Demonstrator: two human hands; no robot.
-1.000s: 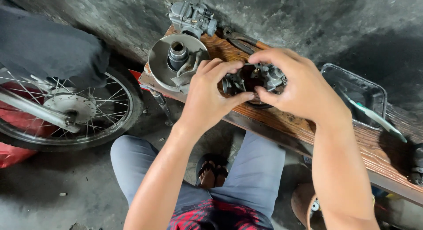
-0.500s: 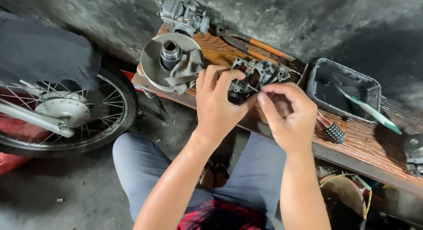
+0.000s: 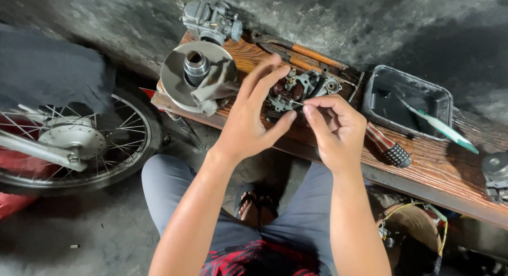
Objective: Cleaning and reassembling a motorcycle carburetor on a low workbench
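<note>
Two hands at bench edge, left hand (image 3: pixel 247 122) gripping carburetor body (image 3: pixel 299 92), right hand (image 3: pixel 333 133) pinching beside it

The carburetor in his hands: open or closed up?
Open. The carburetor body faces the camera with inner brass parts exposed, left hand gripping it, right hand pinching at it.

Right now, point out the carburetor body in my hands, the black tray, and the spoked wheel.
carburetor body (image 3: pixel 296 91), head view, exposed middle.
black tray (image 3: pixel 382 113), head view, near rim.
spoked wheel (image 3: pixel 74 138), head view, hub.
</note>
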